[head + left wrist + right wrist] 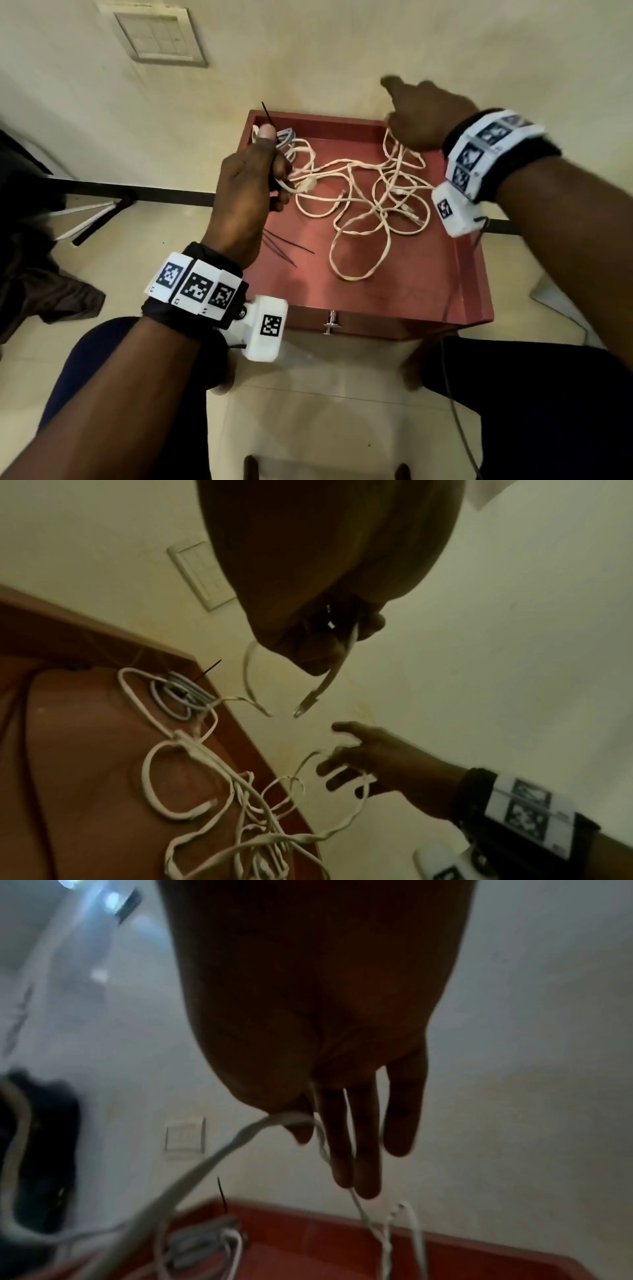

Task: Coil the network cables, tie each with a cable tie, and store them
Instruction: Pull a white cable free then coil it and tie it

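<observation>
A long white network cable [359, 212] lies tangled on the red cabinet top [411, 291]. My left hand [274, 154] grips several loops of it near the back left corner, together with a black cable tie [266, 113] that sticks up past the thumb. In the left wrist view, a plug end [304, 707] hangs below the left hand [318, 647]. My right hand [411, 116] is at the back right edge, lifted, with a strand of the white cable [274, 1119] caught between thumb and fingers [363, 1150]. A coiled grey cable [285, 137] lies in the back left corner.
Loose black cable ties [287, 248] lie on the cabinet top near my left wrist. The top has a raised rim [478, 274] and a drawer handle [330, 323] at the front. The wall is just behind, and a black frame [99, 212] and dark cloth [44, 291] are on the left.
</observation>
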